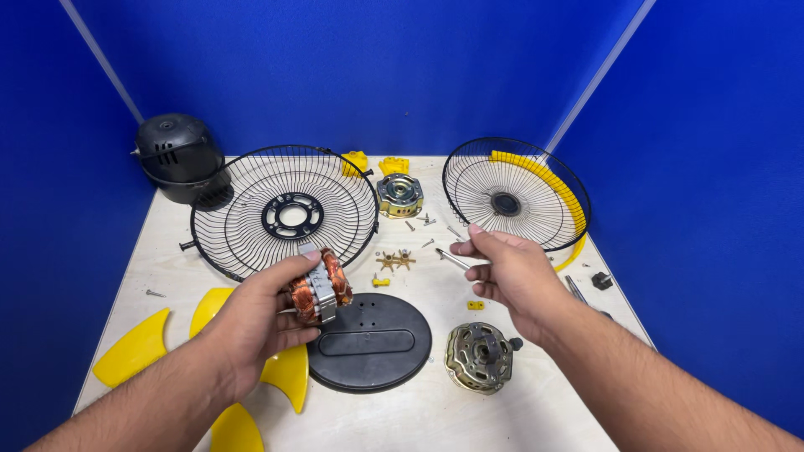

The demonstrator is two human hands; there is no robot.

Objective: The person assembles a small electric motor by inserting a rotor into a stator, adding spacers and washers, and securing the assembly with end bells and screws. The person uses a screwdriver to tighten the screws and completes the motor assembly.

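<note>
The left hand (255, 322) is closing around a motor stator (321, 287), a block of copper windings with a grey steel core, gripping it between thumb and fingers just above the near part of the table (502, 410). The right hand (515, 276) is pinching a thin metal screw (450, 258) between thumb and forefinger, its tip pointing toward 9 o'clock, at the stator but well apart from it. Directly below the stator, at 6 o'clock from it, a black oval base plate (368, 343) is lying flat. At 3 o'clock from that plate a brass-coloured motor housing (479, 357) is sitting just under the right wrist. A second housing half (399, 195) is resting at 12 o'clock from the hands, between two wire guards: the black rear grille (285, 213) at 11 o'clock, and the front grille with a yellow rim (515, 192) at 1 o'clock. A black motor cover (180, 159) is standing at the far 10 o'clock corner. Yellow fan blades (134, 347) are lying at 8 o'clock, partly hidden under the left forearm. Small screws (423, 221) and yellow plastic clips (381, 282) are scattered across the middle of the board between the two hands.
</note>
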